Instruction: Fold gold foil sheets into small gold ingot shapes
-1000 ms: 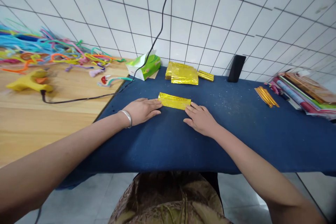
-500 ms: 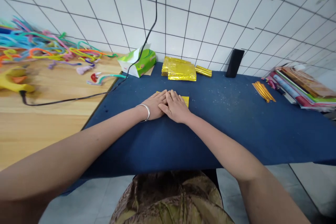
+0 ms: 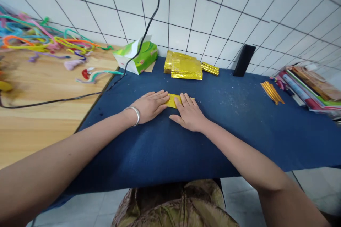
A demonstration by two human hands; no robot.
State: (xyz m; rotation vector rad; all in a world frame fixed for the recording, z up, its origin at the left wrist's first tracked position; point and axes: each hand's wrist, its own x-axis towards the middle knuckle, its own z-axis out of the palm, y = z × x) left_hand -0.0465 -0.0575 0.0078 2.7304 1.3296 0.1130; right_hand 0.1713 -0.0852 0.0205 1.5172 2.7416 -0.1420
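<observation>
Head view: one flat, shiny gold strip [image 3: 173, 101], oblong, at centre on matte blue cloth [image 3: 149, 149], its ends mostly hidden beneath left hand [image 3: 151, 107] and right hand [image 3: 189, 112], fingers of both outstretched and pressing, clenching nothing. Far side: glossy, creased stack of gold sheets [image 3: 186, 69]; green-and-white box [image 3: 149, 55], angular. Left: fuzzy pipe cleaners [image 3: 52, 45], partly blurred; yellow object [image 3: 5, 86], cut off, indistinct.

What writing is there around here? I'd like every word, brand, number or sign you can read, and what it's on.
No text can be read anywhere.
Green and white box: small printed marks, too blurred to read.
Stack of books and papers: nothing legible.
Gold strip: no lettering shows on its visible part.
</observation>
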